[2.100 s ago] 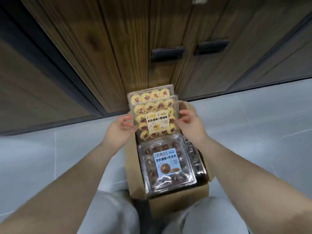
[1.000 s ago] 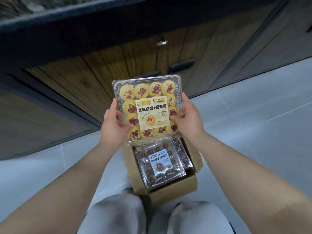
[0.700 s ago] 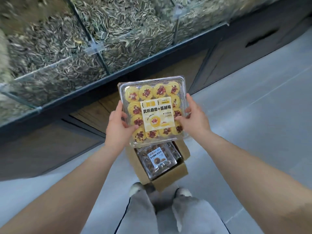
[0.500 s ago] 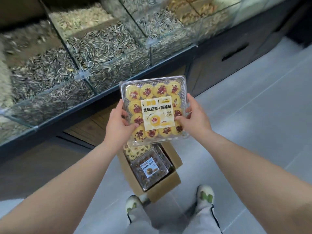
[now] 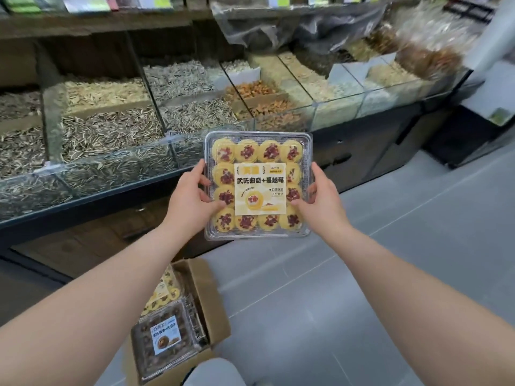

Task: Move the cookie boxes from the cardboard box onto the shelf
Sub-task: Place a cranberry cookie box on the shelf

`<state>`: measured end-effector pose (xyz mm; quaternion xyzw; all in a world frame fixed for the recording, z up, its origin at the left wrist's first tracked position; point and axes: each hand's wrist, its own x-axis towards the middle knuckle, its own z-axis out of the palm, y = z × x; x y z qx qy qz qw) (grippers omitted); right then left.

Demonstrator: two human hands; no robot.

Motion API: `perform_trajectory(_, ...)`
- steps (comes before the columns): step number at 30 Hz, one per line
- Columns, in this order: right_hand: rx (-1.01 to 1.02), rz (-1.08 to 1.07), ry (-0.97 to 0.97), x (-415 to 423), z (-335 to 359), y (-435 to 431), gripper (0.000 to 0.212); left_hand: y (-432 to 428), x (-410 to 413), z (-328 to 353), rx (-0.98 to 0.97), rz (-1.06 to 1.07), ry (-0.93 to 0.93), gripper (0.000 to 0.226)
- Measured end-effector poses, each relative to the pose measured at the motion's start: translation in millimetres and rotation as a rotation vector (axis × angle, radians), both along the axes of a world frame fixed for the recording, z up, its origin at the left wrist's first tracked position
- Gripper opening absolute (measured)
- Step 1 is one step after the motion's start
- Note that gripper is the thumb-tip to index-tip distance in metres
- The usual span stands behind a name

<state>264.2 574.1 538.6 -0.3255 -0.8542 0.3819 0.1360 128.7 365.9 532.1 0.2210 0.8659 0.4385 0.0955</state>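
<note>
Cookie box (image 5: 257, 151), a clear plastic clamshell of yellow cookies with red centres and a pale label on its lid, is held in the air between both hands, with the lid facing up toward the camera. The left hand (image 5: 189, 203) grips its left edge, thumb laid over the lid and fingers curled round the side. The right hand (image 5: 324, 203) grips the right edge the same way, its thumb on the lid near the label's lower corner. Both bare forearms reach in from the bottom of the view.

Below and to the left, well apart from the held pack, the cardboard box (image 5: 214, 299) stands open on the grey tiled floor (image 5: 390, 274). Inside it lies a dark-cookie pack (image 5: 167, 339) with a blue label, and beyond that a yellow-cookie pack (image 5: 164, 295), partly hidden by the left forearm.

Behind the hands runs a row of glass-fronted bins (image 5: 111, 162) filled with striped sunflower seeds, pale seeds and, further right, brown nuts (image 5: 264, 107). Dark cabinet fronts (image 5: 362, 160) sit under the bins. Above them a wooden shelf (image 5: 97, 23) carries blurred packets, and clear plastic bags (image 5: 278, 26) slump over the bins on the right.
</note>
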Motion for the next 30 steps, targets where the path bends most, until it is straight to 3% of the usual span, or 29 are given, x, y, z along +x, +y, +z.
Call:
perform_trajectory(8, 0.070, 0.020, 0.059, -63, 13, 88, 0.087, 81, -58, 15, 0.043, 0.022, 0.082, 0.099)
perform_trajectory(23, 0.205, 0.143, 0.204, -323, 80, 201, 0.088, 190, -285, 87, 0.089, 0.190, 0.250, 0.098)
perform_trajectory(30, 0.242, 0.238, 0.277, -450, 102, 252, 0.089, 242, -376, 103, 0.090, 0.360, 0.339, 0.108)
